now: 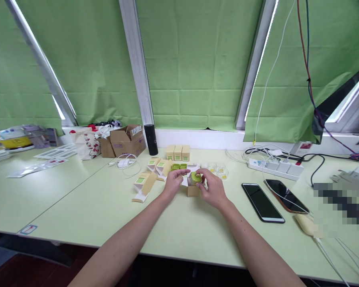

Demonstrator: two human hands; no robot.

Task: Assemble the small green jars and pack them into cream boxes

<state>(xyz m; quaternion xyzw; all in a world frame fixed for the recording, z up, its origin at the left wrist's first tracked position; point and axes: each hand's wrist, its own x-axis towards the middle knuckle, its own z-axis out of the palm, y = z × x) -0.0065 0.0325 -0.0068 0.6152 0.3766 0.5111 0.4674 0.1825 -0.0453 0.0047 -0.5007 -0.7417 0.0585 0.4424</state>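
Observation:
My right hand (212,189) pinches a small glossy green container (195,177) between thumb and fingers. It sits at the mouth of a small brown cardboard box (193,191), partly inside it. My left hand (175,182) is at the box's left side, fingers stretched out beside a white flap (184,181); whether it touches the flap I cannot tell. Just behind, two similar green containers (179,166) stand side by side. Several opened cartons with green labels (144,183) lie to the left. Clear plastic cups with yellow spots (217,170) lie behind my right hand.
Several closed small boxes (178,152) stand in a row at the back, near a black bottle (150,139) and an open cardboard carton (127,140). Two phones (263,202) lie on the right, below a white power strip (275,169) with tangled cables. A white charger (125,163) lies left.

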